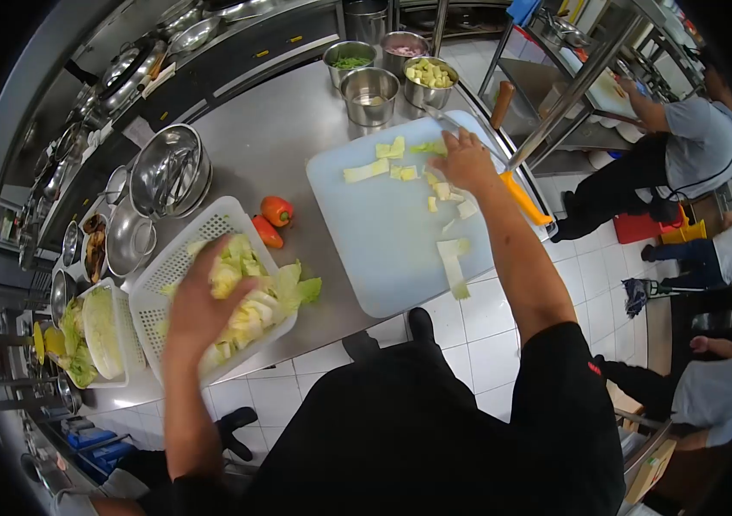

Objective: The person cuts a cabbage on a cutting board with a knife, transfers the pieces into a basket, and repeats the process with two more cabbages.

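Note:
My left hand (202, 305), a little blurred, is over the white perforated basket (157, 273) with its fingers spread. Cut napa cabbage (250, 322) fills the basket beneath it, and leafy ends hang over the right rim. On the pale blue cutting board (366, 245), my right hand (464, 161) reaches to the far right part, fingers apart beside cabbage pieces (428, 148). More pale pieces (368, 171) are scattered over the board, with a long strip (453, 268) near its front edge. A knife with a yellow-orange handle (524, 199) lies along the right edge, partly behind my right arm.
Two red-orange peppers (276, 211) lie between basket and board. Steel pots (369, 96) with chopped food stand behind the board. Steel bowls (170, 170) and a tray of whole cabbage (104, 331) are at left. A brown handle (502, 105) stands beyond the board. Co-workers (700, 142) are at right.

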A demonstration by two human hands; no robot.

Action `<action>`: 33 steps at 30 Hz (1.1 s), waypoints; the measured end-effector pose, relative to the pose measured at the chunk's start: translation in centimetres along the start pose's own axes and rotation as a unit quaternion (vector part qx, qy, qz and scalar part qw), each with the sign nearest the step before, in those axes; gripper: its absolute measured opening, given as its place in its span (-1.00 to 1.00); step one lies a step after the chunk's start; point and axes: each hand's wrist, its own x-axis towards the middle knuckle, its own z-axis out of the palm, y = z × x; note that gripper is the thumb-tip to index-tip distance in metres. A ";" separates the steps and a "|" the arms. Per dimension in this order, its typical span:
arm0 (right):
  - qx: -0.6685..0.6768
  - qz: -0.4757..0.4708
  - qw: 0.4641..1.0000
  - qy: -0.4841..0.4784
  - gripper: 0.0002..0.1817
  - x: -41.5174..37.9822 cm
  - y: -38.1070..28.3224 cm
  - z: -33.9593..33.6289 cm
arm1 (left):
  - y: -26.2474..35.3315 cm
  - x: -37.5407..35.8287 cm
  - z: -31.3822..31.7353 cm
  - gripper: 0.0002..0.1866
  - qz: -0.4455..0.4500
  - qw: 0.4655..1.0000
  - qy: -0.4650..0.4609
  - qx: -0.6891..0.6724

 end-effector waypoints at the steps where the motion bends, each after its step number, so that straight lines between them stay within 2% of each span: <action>1: -0.017 -0.011 1.000 -0.005 -0.25 0.2 0.7 1.3 | 2.9 -0.1 3.7 -0.17 0.051 0.997 0.006 -0.062; 2: -0.032 -0.021 0.999 -0.010 -0.26 0.4 1.2 2.7 | 4.5 -0.1 8.5 -0.09 0.107 0.991 -0.026 -0.076; 3: -0.046 -0.032 0.998 -0.014 -0.26 0.7 1.7 3.5 | 5.5 0.2 13.2 0.02 0.211 0.977 -0.033 0.025; 4: -0.036 -0.051 0.998 -0.024 -0.28 0.1 1.5 3.8 | 8.0 0.2 16.9 0.12 0.233 0.968 -0.072 0.055; 6: -0.018 -0.095 0.994 -0.043 -0.32 -2.4 0.3 3.3 | 10.0 0.7 25.2 0.17 0.279 0.946 -0.074 0.145; 8: 0.007 -0.208 0.978 -0.030 -0.38 -3.3 2.0 5.6 | 10.0 2.9 29.1 0.23 0.260 0.949 -0.034 0.175; 10: 0.035 -0.238 0.970 0.047 -0.43 -4.1 4.6 4.6 | 10.4 5.4 30.9 0.28 0.222 0.956 0.019 0.192; 12: 0.081 -0.171 0.966 0.175 -0.45 -6.6 7.1 -2.1 | 9.8 6.8 30.7 0.33 0.165 0.962 0.071 0.205; 14: 0.086 -0.158 0.976 0.126 -0.39 -10.2 9.9 -3.9 | 9.2 9.4 29.8 0.39 0.118 0.960 0.119 0.225; 16: 0.079 -0.150 0.984 0.056 -0.36 -13.0 12.2 -1.7 | 8.5 12.6 28.3 0.41 0.077 0.960 0.154 0.221; 18: 0.102 -0.132 0.986 -0.006 -0.33 -13.6 13.5 -1.3 | 6.7 16.0 27.5 0.42 0.079 0.971 0.148 0.167; 20: 0.158 -0.110 0.980 -0.055 -0.31 -13.3 14.5 -2.8 | 5.4 19.0 26.8 0.39 0.163 0.976 0.126 0.067; 24: 0.189 -0.089 0.978 -0.006 -0.37 -16.7 19.5 -7.5 | 6.5 23.0 26.0 0.19 0.203 0.973 0.015 0.109; 27: 0.362 0.057 0.926 -0.086 -0.44 -19.3 23.0 -6.4 | 8.9 22.9 28.0 -0.03 0.268 0.954 -0.026 0.134; 29: 0.418 0.179 0.880 -0.139 -0.44 -20.4 22.6 -6.6 | 11.2 20.7 29.2 -0.17 0.319 0.934 -0.058 0.149; 30: 0.443 0.236 0.849 -0.163 -0.44 -20.8 22.3 -6.8 | 11.4 19.7 29.2 -0.20 0.316 0.937 -0.076 0.125; 31: 0.470 0.248 0.833 -0.152 -0.45 -21.5 22.3 -5.6 | 11.6 18.6 29.2 -0.23 0.312 0.940 -0.094 0.101; 32: 0.478 0.219 0.842 -0.123 -0.43 -22.2 22.1 -3.7 | 11.6 17.9 29.2 -0.26 0.309 0.941 -0.114 0.078; 33: 0.487 0.223 0.836 -0.120 -0.42 -22.0 20.8 -3.9 | 10.9 17.7 29.4 -0.27 0.327 0.940 -0.088 0.038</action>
